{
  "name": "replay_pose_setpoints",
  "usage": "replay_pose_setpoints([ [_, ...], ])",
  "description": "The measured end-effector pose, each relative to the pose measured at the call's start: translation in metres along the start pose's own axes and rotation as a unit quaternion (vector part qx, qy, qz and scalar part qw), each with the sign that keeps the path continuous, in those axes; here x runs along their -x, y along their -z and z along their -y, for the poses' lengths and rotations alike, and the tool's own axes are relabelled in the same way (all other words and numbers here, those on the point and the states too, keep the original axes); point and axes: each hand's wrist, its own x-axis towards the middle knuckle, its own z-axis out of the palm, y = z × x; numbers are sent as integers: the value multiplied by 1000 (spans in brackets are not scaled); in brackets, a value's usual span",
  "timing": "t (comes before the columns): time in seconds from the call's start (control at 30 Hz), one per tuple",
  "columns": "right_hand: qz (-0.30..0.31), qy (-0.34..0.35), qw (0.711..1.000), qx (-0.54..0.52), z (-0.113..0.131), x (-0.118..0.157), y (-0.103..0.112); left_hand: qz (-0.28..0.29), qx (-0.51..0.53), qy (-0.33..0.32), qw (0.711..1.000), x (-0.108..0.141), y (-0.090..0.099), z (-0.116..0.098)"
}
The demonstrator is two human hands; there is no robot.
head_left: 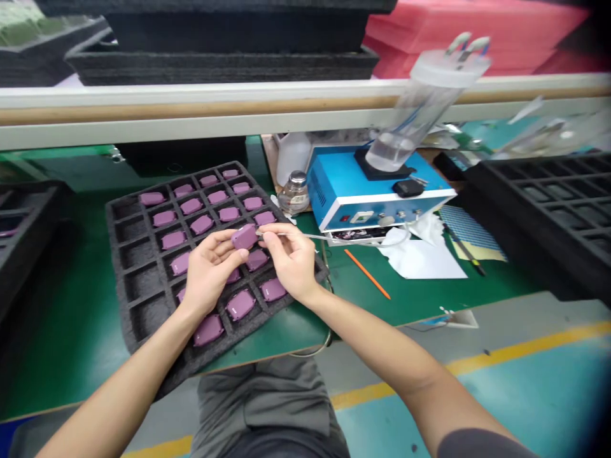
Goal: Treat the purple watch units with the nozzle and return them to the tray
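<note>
My left hand (210, 267) grips a small purple casing (245, 236) between thumb and fingers, above the black foam tray. Closed around the end of a thin grey cable (334, 239), my right hand (292, 257) meets the casing's right edge. The tip it holds is small and mostly hidden by the fingers. Beneath both hands the foam tray (147, 292) has purple casings in most of its compartments, while several in the left column have none. That cable runs right to the front of a blue box (377, 184) with knobs and a switch.
A clear cylinder (405, 114) stands on the blue box, and a glass bottle (294, 194) sits beside it. An orange stick (367, 274) and white paper (422, 254) lie to the right. Black trays (548, 210) flank the bench, with a shelf (200, 108) across the back.
</note>
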Motion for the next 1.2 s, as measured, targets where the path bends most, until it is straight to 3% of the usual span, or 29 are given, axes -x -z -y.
replay_pose_setpoints([
  [0.17, 5, 7, 1000, 6, -3, -3, 0, -4, -18, -14, 1000, -6, -6, -3],
  [0.3, -5, 3, 1000, 17, 2, 5, 5, -34, -92, -46, 994, 8, 2, -26],
  [0.37, -23, 2, 1000, 18, 5, 10, 7, -33, -166, -64, 984, 31, 21, -40],
  [0.47, -47, -16, 999, 8, 7, 13, 7, -34, -314, -72, 946, 88, 52, -48],
  [0.6, -19, -82, 996, -23, 11, 17, 5, -44, -459, -64, 885, 163, 75, -27],
  [0.7, -8, -105, 993, -45, 15, 23, 3, -87, -516, -82, 848, 187, 78, -7],
  [0.9, -6, -136, 989, -52, 13, 29, -1, -152, -601, -47, 783, 200, 79, 15],
  [1.03, -5, -139, 989, -56, 8, 31, -1, -52, -616, -43, 785, 211, 83, 20],
  [1.1, -23, -123, 990, -57, 6, 32, -1, -12, -619, -45, 784, 206, 90, 7],
  [1.2, -38, -102, 993, -49, 6, 33, 0, -52, -614, -62, 785, 172, 120, -38],
])
